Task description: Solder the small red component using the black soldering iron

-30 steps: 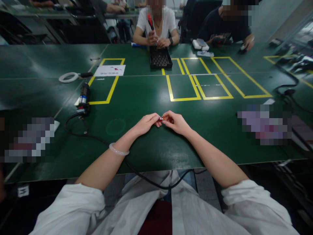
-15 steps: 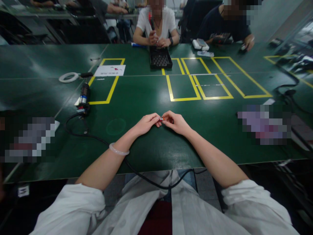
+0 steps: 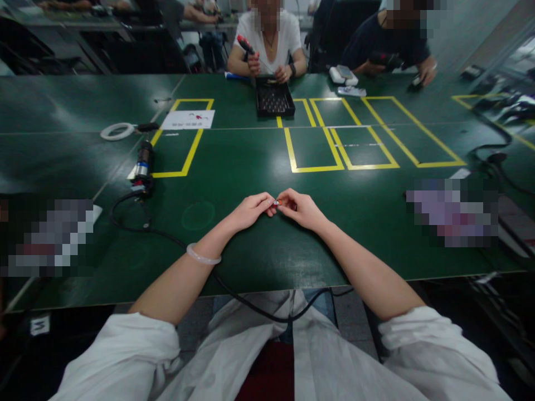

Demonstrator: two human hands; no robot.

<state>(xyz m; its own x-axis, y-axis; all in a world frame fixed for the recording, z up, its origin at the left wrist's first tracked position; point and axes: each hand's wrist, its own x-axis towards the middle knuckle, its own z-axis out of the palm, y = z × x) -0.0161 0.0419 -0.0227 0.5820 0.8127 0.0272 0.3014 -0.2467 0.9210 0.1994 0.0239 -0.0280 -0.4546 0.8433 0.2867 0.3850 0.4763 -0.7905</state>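
Note:
My left hand [image 3: 256, 208] and my right hand [image 3: 300, 208] meet at the middle of the green table [image 3: 267, 250], near its front edge. Between their fingertips is a small part [image 3: 276, 203] with silvery and orange-red spots, too small to name. Both hands are closed in a pinch on it, the left from one side and the right from the other. Fingers cover most of the part. A pale bangle [image 3: 203, 255] circles my left wrist.
A black cable [image 3: 163, 232] runs from a dark cylindrical device [image 3: 143, 164] on the left, under my left forearm. Yellow tape outlines [image 3: 316, 169] mark the table. Opposite, a person handles a red-black tool [image 3: 246, 44] over a black tray [image 3: 275, 113]. A white sheet [image 3: 184, 119] lies left.
My hands hold the same pose on the small part. Across the table, the co-worker's red-black tool has tilted left and lower, and their hands have moved apart.

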